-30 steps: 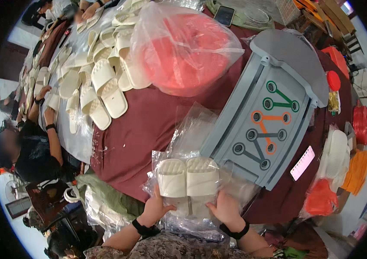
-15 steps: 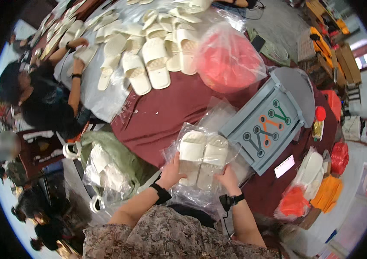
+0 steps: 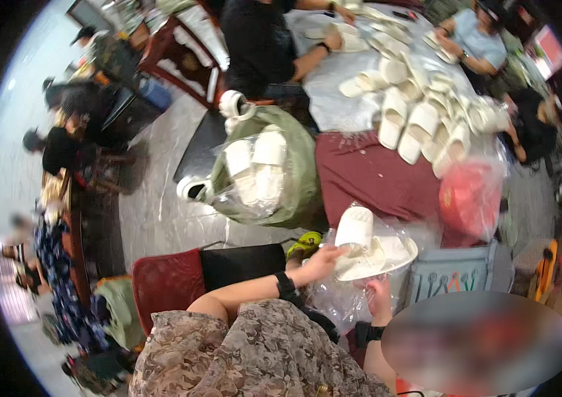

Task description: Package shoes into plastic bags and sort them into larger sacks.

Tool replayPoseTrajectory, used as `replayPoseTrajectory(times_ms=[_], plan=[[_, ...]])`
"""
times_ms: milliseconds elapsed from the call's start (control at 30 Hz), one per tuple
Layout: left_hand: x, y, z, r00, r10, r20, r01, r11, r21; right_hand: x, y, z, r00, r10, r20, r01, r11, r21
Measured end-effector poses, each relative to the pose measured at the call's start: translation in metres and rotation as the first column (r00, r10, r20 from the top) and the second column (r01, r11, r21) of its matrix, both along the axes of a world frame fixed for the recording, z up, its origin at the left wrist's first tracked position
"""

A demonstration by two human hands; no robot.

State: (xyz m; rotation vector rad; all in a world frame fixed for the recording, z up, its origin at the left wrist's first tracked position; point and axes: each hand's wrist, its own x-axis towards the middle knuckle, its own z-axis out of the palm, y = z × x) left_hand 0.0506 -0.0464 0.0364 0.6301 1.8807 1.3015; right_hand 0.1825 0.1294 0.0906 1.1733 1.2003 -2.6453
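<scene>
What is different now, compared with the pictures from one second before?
The bagged pair of white slippers swung to the person's left, off the maroon table, toward the green sack. The left hand and right hand still hold it.

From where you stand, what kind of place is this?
Probably a small workshop where slippers are packed by hand. Many white slippers lie on a long table with people seated around it, a green sack holds bagged pairs, and the left hand and right hand hold a pair in a clear bag.
</scene>
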Motion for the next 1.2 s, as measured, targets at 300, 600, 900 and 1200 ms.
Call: replayPoseTrajectory(times_ms=[300, 600, 900, 1200], plan=[[0.027, -0.04, 0.086, 0.9, 0.279, -0.334, -0.289, 0.957, 0.021, -0.053, -0.046, 0.027, 0.992, 0.112, -0.051, -0.11, 0.993, 0.038], [-0.026, -0.101, 0.129, 0.901, 0.248, -0.356, -0.192, 0.964, 0.185, -0.138, -0.073, 0.034, 0.958, 0.264, 0.109, -0.284, 0.918, 0.278], [-0.127, -0.251, 0.125, 0.675, 0.589, -0.445, -0.521, 0.807, 0.278, -0.324, -0.174, 0.044, 0.877, 0.479, 0.018, -0.479, 0.873, 0.095], [0.032, -0.624, 0.08, 0.385, 0.137, -0.913, -0.66, -0.651, -0.376, -0.375, -0.207, -0.135, 0.742, 0.61, 0.277, -0.626, 0.779, -0.039]])
